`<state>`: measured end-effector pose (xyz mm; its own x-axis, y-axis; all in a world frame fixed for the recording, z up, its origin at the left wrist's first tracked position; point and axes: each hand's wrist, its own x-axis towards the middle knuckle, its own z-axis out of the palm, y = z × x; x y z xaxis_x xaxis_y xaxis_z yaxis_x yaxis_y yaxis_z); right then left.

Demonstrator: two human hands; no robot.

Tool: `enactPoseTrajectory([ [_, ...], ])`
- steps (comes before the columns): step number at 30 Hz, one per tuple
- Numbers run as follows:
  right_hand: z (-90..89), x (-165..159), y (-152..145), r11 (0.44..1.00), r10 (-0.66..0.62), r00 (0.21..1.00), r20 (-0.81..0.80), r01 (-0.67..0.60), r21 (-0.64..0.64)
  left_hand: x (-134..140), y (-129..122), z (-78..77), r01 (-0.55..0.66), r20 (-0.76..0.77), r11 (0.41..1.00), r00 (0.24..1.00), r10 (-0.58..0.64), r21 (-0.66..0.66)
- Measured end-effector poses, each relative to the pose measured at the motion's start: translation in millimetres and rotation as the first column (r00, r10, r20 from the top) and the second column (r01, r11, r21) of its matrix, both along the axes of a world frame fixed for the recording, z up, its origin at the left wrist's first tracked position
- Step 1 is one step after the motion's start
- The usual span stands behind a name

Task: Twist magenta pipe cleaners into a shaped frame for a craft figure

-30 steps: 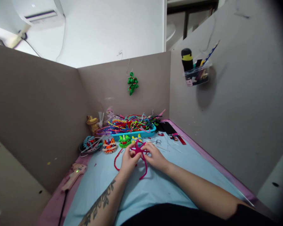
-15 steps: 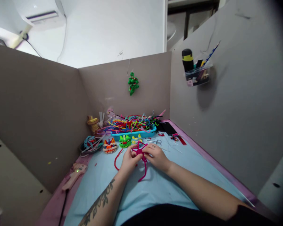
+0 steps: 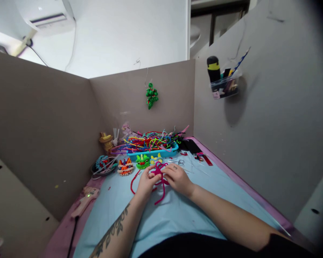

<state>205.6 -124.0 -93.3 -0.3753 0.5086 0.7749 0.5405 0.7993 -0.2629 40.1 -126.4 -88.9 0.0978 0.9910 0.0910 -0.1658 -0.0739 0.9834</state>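
A magenta pipe-cleaner piece point(image 3: 158, 172), bunched at its middle with several loose ends, is held between my two hands above the blue cloth. My left hand point(image 3: 146, 182) pinches its left side between thumb and fingers. On the other side, my right hand point(image 3: 177, 178) has its fingertips closed on the piece. One long magenta end hangs down toward me. A red pipe cleaner point(image 3: 132, 182) lies curved on the cloth beside my left hand. Just beyond my hands sit a green pipe-cleaner animal head point(image 3: 143, 162), an orange striped one point(image 3: 125, 167) and a yellow-and-blue one point(image 3: 156, 158).
A blue tray point(image 3: 134, 156) heaped with coloured pipe cleaners stands at the back. Scissors point(image 3: 179, 162) lie right of centre. A pink glue gun point(image 3: 84, 204) rests on the left, its cord trailing forward. A dark bowl point(image 3: 104, 170) stands behind it. Grey partitions point(image 3: 258, 118) enclose the table.
The magenta piece has turned slightly in my fingers. Its hanging end has swung a little left, and its upper loops sit differently. Both hands stay in nearly the same place.
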Motion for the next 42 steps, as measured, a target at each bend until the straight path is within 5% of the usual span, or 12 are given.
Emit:
enactPoseTrajectory([
  [9, 1.7, -5.4, -3.7, 0.996, -0.086, 0.992, 0.097, 0.085, 0.007, 0.1, 2.6, -4.2, -0.023, -0.005, 1.0, 1.0, 0.023, 0.015],
  [21, -1.0, -5.4, -1.2, 0.998, -0.068, 0.998, -0.01, 0.067, -0.018, 4.7, -2.7, 0.9, -0.007, -0.112, 0.997, 0.994, 0.015, 0.072],
  [35, -12.7, -8.7, 17.1, 0.886, -0.088, 0.945, -0.315, -0.071, -0.458, 0.0, -5.7, -1.1, 0.015, -0.399, 0.945, 0.908, 0.124, 0.328],
  [42, -10.7, -7.2, 16.9, 0.862, -0.07, 0.935, -0.349, -0.12, -0.492, 0.9, -5.1, -2.4, 0.037, -0.428, 0.949, 0.898, 0.105, 0.312],
])
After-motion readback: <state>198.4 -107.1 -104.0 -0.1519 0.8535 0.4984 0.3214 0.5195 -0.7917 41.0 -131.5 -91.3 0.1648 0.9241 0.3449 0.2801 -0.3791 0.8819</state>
